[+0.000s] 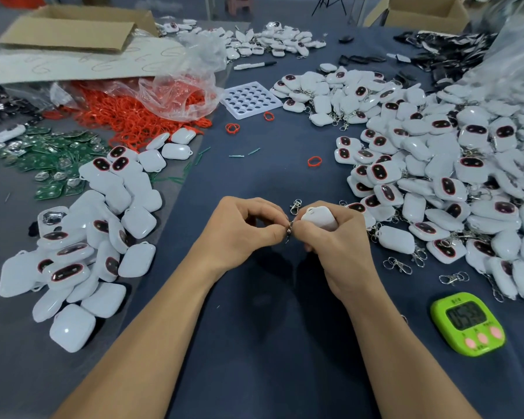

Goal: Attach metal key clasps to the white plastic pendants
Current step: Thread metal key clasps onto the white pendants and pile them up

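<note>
Grip: both hands are closed on the work. The left hand [248,229] pinches the small ring at the foot of the clasp [295,206] between thumb and forefinger. The right hand [335,240] curls round the pendant [319,217], its thumb pressing in at the same ring.
Where: pendant and clasp touch each other and are held just above the desk [270,313], at centre front between the two heaps.
Stage: probably mid-attachment. The ring sits at the pendant's corner, but the fingertips hide whether it is threaded through yet.
Pendant handling: it looks like a light, hard, glossy shell, so likely slippery. It is best held across its broad faces with the loop corner left free.
Clasp handling: small stiff metal with a springy ring. Take it by the ring with the fingertips and let the hook dangle.
Risk: the ring may slip off a nail, or the pendant may twist in the palm.
Supply: the bare heap [82,237] lies to the left and the clasped heap [451,176] to the right. Spare clasps [398,265] lie near the right wrist.
Other: a green timer [468,325] sits at the near right.
</note>
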{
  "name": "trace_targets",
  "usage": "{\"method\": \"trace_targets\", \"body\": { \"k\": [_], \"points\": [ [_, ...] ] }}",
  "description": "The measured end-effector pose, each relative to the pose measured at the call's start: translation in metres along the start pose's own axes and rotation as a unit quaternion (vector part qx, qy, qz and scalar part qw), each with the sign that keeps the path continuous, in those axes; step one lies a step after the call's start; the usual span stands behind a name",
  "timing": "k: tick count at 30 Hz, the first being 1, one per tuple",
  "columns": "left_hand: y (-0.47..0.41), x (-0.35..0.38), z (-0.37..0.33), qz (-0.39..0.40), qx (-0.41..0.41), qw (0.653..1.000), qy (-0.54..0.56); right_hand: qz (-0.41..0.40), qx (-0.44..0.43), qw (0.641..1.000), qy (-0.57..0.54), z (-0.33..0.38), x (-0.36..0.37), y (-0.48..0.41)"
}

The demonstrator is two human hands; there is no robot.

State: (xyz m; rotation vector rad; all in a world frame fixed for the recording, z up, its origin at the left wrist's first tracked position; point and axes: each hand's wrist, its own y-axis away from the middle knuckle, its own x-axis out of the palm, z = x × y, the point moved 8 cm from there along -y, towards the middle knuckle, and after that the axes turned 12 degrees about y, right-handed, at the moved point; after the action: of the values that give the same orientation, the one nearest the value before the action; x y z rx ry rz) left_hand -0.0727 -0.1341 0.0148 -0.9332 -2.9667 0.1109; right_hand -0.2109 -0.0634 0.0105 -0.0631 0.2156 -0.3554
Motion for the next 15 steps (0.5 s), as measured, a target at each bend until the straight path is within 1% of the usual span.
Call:
{"method": "trace_targets", "body": {
  "k": [7, 11, 15],
  "points": [
    [0.0035, 0.0027, -0.0053, 0.008, 0.013, 1.000, 0.009, 0.026, 0.011, 1.000, -0.013, 0.0034, 0.0033, 0.0026],
    [0.0034, 0.0040, -0.0063, 0.021, 0.004, 1.000, 0.007, 0.029, 0.021, 0.999, -0.006, 0.0045, 0.0033, 0.0032],
    [0.0050, 0.0074, -0.0051, 0.039, -0.011, 0.999, 0.007, 0.049, 0.016, 0.999, -0.002, 0.0055, 0.0043, 0.0042]
  ]
}}
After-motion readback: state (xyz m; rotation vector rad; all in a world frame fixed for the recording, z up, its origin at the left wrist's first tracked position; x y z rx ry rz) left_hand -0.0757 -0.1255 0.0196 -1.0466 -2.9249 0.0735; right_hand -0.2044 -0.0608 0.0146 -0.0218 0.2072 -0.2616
